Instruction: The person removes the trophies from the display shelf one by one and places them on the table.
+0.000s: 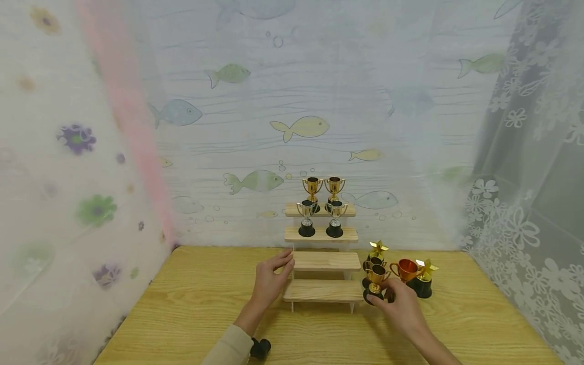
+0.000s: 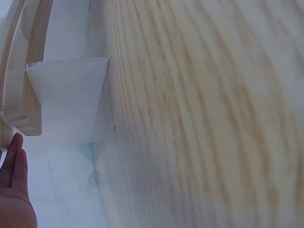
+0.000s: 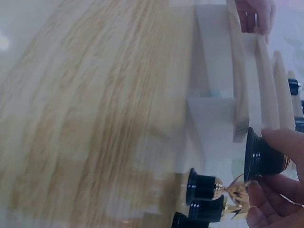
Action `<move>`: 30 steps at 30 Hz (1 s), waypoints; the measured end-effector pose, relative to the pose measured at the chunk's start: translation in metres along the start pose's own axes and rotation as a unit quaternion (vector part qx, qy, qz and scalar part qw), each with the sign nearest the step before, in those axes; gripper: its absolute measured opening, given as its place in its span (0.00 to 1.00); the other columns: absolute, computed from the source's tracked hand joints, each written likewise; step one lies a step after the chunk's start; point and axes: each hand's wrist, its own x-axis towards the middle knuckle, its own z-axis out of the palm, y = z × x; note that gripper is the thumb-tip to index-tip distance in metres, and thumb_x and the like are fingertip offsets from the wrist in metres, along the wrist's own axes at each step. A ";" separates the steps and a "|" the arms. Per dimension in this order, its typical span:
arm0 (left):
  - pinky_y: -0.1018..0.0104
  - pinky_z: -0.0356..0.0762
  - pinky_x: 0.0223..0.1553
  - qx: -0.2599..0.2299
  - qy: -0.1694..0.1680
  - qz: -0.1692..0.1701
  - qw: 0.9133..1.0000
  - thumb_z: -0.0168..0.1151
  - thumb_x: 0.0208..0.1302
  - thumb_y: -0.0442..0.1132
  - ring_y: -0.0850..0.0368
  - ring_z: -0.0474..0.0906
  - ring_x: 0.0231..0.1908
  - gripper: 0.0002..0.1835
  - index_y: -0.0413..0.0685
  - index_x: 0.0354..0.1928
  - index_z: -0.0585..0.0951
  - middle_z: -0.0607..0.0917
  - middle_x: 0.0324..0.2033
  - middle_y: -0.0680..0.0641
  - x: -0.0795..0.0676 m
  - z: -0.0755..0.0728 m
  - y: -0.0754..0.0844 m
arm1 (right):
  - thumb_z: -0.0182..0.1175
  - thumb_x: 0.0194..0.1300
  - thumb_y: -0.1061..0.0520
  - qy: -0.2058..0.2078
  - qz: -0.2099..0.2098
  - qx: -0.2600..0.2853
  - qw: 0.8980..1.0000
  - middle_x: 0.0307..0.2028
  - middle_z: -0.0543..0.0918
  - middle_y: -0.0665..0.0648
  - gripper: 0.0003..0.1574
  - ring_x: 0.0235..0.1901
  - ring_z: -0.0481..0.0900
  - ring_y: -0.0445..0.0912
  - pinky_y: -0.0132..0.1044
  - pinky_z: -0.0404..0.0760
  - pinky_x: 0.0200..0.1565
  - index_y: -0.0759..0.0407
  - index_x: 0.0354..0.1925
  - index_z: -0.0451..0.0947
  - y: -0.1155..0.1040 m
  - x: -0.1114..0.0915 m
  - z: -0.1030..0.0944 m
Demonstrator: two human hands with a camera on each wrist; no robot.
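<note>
My right hand (image 1: 403, 306) pinches a small bronze-gold trophy cup (image 1: 377, 274) by its black base, upright beside the right end of the wooden tiered stand (image 1: 324, 291). In the right wrist view that black base (image 3: 266, 156) sits between thumb and fingers. My left hand (image 1: 269, 279) is at the stand's left end, its fingertips at the edge of the second step from the bottom. The left wrist view shows its fingers (image 2: 19, 166) extended along the board's end. Two gold cups (image 1: 334, 186) stand on the top step, with two silver cups (image 1: 335, 213) one step below.
Right of the stand are a red-orange cup (image 1: 406, 269), a gold star trophy (image 1: 426, 279) and, behind the held cup, another star trophy (image 1: 377, 249). A small black object (image 1: 261, 349) lies near my left sleeve. Fish-print curtain (image 1: 255, 132) hangs behind the wooden table (image 1: 205, 284).
</note>
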 end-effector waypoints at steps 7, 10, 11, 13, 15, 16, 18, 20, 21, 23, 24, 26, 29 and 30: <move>0.44 0.80 0.55 -0.007 0.002 0.000 1.000 0.65 0.72 0.37 0.42 0.79 0.61 0.15 0.34 0.54 0.86 0.82 0.60 0.37 0.001 0.000 0.003 | 0.77 0.59 0.51 -0.006 0.010 -0.006 1.000 0.32 0.80 0.52 0.20 0.32 0.75 0.44 0.37 0.76 0.35 0.62 0.41 0.82 0.009 -0.002 -0.002; 0.44 0.80 0.55 -0.007 0.002 -0.001 1.000 0.65 0.72 0.37 0.42 0.79 0.61 0.15 0.34 0.54 0.86 0.82 0.60 0.37 0.001 0.000 0.003 | 0.77 0.59 0.49 -0.013 0.011 -0.006 1.000 0.33 0.81 0.51 0.21 0.33 0.77 0.43 0.37 0.77 0.35 0.62 0.41 0.82 0.013 -0.002 -0.002; 0.44 0.80 0.55 -0.006 0.002 -0.001 1.000 0.65 0.72 0.37 0.42 0.79 0.61 0.15 0.34 0.54 0.86 0.83 0.60 0.37 0.001 0.000 0.003 | 0.77 0.59 0.49 -0.016 0.012 -0.005 1.000 0.33 0.81 0.51 0.21 0.33 0.77 0.43 0.37 0.78 0.35 0.62 0.41 0.82 0.014 -0.002 -0.002; 0.44 0.80 0.55 -0.004 0.003 -0.001 1.000 0.65 0.72 0.37 0.42 0.80 0.61 0.15 0.34 0.54 0.86 0.83 0.60 0.39 0.001 0.000 0.004 | 0.77 0.58 0.49 -0.019 0.014 -0.006 1.000 0.33 0.81 0.51 0.21 0.32 0.77 0.42 0.37 0.77 0.34 0.62 0.41 0.81 0.017 -0.002 -0.002; 0.44 0.80 0.55 -0.001 0.003 -0.001 1.000 0.65 0.72 0.37 0.42 0.80 0.61 0.15 0.34 0.54 0.86 0.83 0.60 0.40 0.001 0.000 0.004 | 0.77 0.57 0.51 -0.021 0.014 -0.010 1.000 0.32 0.80 0.51 0.20 0.31 0.75 0.42 0.37 0.76 0.34 0.61 0.39 0.81 0.019 -0.003 -0.001; 0.44 0.81 0.55 0.000 0.003 0.000 1.000 0.65 0.72 0.37 0.43 0.80 0.61 0.15 0.34 0.53 0.86 0.83 0.60 0.40 0.001 0.000 0.004 | 0.77 0.57 0.51 -0.021 0.015 -0.013 1.000 0.31 0.80 0.51 0.19 0.31 0.75 0.42 0.37 0.75 0.33 0.61 0.38 0.81 0.020 -0.004 0.000; 0.44 0.81 0.55 0.000 0.003 0.001 1.000 0.65 0.72 0.37 0.42 0.80 0.60 0.15 0.34 0.53 0.86 0.83 0.60 0.40 0.001 0.000 0.004 | 0.78 0.56 0.53 -0.020 0.012 -0.018 1.000 0.29 0.78 0.51 0.17 0.30 0.72 0.43 0.36 0.73 0.33 0.61 0.35 0.81 0.023 -0.005 0.002; 0.44 0.81 0.55 -0.002 0.003 0.001 1.000 0.65 0.72 0.37 0.42 0.80 0.60 0.15 0.34 0.53 0.86 0.83 0.60 0.39 0.001 0.000 0.004 | 0.78 0.56 0.54 -0.020 0.011 -0.022 0.999 0.28 0.78 0.50 0.16 0.29 0.71 0.43 0.36 0.72 0.33 0.60 0.33 0.81 0.025 -0.006 0.003; 0.44 0.81 0.55 -0.003 0.002 0.000 1.000 0.65 0.72 0.37 0.42 0.80 0.60 0.14 0.34 0.53 0.86 0.83 0.60 0.39 0.001 0.000 0.005 | 0.78 0.55 0.54 -0.020 0.008 -0.023 1.000 0.28 0.79 0.50 0.16 0.30 0.71 0.43 0.36 0.72 0.33 0.60 0.33 0.81 0.027 -0.006 0.004; 0.44 0.81 0.55 -0.004 0.003 0.000 1.000 0.65 0.72 0.37 0.42 0.80 0.60 0.14 0.34 0.53 0.86 0.83 0.60 0.39 0.001 0.000 0.005 | 0.78 0.55 0.54 -0.022 0.009 -0.024 0.999 0.29 0.81 0.51 0.16 0.32 0.74 0.44 0.37 0.74 0.35 0.61 0.35 0.83 0.029 -0.006 0.005; 0.45 0.81 0.55 -0.004 0.003 0.000 1.000 0.65 0.72 0.37 0.42 0.80 0.60 0.14 0.34 0.53 0.86 0.83 0.60 0.39 0.001 0.000 0.005 | 0.79 0.55 0.54 -0.022 0.009 -0.025 0.999 0.31 0.83 0.51 0.17 0.33 0.76 0.44 0.38 0.76 0.36 0.62 0.36 0.83 0.030 -0.006 0.006; 0.45 0.81 0.55 -0.002 0.004 0.003 1.000 0.65 0.72 0.37 0.42 0.80 0.60 0.14 0.34 0.53 0.86 0.83 0.59 0.39 0.001 0.000 0.004 | 0.78 0.55 0.54 -0.026 0.015 -0.025 0.999 0.33 0.85 0.53 0.19 0.36 0.79 0.46 0.41 0.78 0.38 0.64 0.38 0.83 0.032 -0.006 0.007; 0.46 0.81 0.55 -0.003 0.004 0.006 1.000 0.65 0.72 0.37 0.42 0.80 0.60 0.15 0.34 0.53 0.86 0.83 0.59 0.38 0.001 0.000 0.003 | 0.78 0.55 0.55 -0.029 0.022 -0.027 0.999 0.36 0.86 0.54 0.20 0.39 0.83 0.49 0.43 0.81 0.40 0.66 0.40 0.83 0.034 -0.005 0.009; 0.45 0.81 0.55 -0.004 0.003 0.006 1.000 0.65 0.72 0.37 0.42 0.80 0.60 0.15 0.34 0.53 0.86 0.83 0.59 0.38 0.001 0.000 0.002 | 0.78 0.55 0.55 -0.030 0.024 -0.028 0.999 0.35 0.86 0.55 0.20 0.39 0.83 0.49 0.44 0.81 0.40 0.66 0.40 0.83 0.034 -0.005 0.009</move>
